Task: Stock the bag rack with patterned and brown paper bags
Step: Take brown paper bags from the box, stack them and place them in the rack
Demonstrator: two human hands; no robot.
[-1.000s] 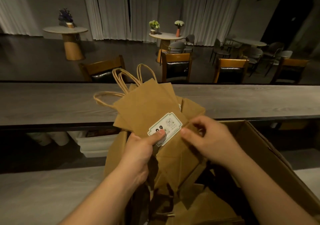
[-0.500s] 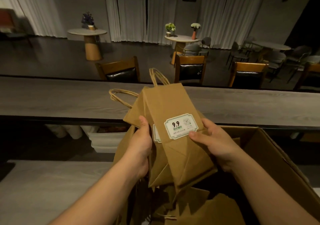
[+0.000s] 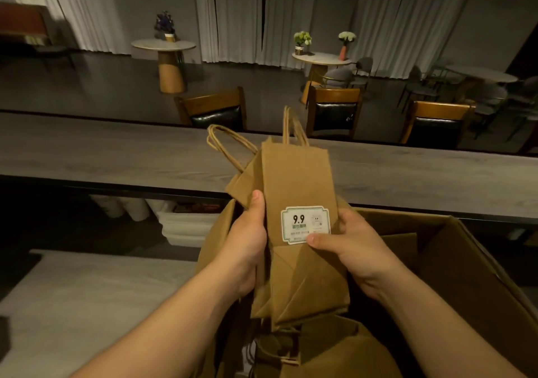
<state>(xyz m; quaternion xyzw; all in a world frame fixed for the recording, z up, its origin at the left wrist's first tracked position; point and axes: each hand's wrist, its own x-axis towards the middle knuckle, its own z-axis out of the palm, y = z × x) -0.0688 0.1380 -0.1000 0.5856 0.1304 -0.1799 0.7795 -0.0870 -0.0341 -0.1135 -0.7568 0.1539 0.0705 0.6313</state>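
I hold a small stack of folded brown paper bags (image 3: pixel 294 179) upright in front of me, twisted paper handles pointing up. The front bag carries a white sticker (image 3: pixel 305 224) printed "9.9". My left hand (image 3: pixel 247 243) grips the stack's left edge, thumb on the front. My right hand (image 3: pixel 352 246) grips the right edge, thumb pressed just below the sticker. More brown bags (image 3: pixel 329 348) lie in the open cardboard box (image 3: pixel 465 261) underneath. No bag rack or patterned bag is in view.
A long grey counter (image 3: pixel 116 156) runs across behind the bags, with white tubs (image 3: pixel 186 226) and cups on the shelf under it. A lower grey worktop (image 3: pixel 87 296) lies at my left. Chairs and round tables with flowers fill the room beyond.
The fanned bags have been squared into an upright stack and the sticker now faces me straight. Both hands shifted to the stack's sides. The view has panned left.
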